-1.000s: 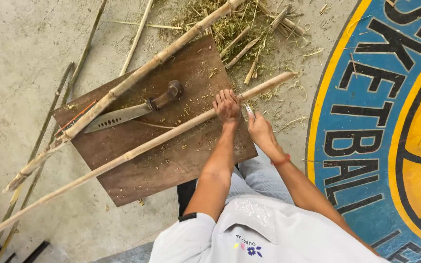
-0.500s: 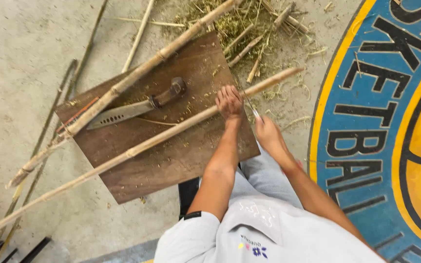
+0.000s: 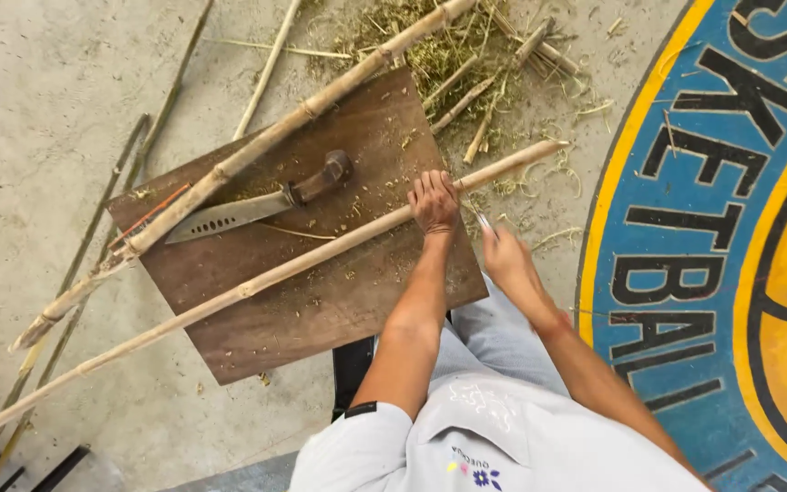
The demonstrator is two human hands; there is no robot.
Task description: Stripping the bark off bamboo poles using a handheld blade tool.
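A long pale bamboo pole (image 3: 257, 284) lies slantwise across a brown wooden board (image 3: 321, 310) on the concrete floor. My left hand (image 3: 434, 200) grips that pole near the board's right edge. Just right of it, my right hand (image 3: 505, 260) holds a small knife (image 3: 484, 221), whose blade points up toward the pole. A second, thicker bamboo pole (image 3: 257, 146) rests across the board's upper left part. Between the two poles lies a big machete (image 3: 248, 205) with a dark wooden handle.
Shavings and short cut bamboo pieces (image 3: 466, 55) are piled beyond the board. Thin green and dry stalks (image 3: 93, 246) lie on the floor at the left. A painted blue and yellow court marking (image 3: 721, 228) covers the floor at the right.
My right hand with the small knife has drawn back from the pole, toward my body and to the right. My left hand keeps its grip on the pole.
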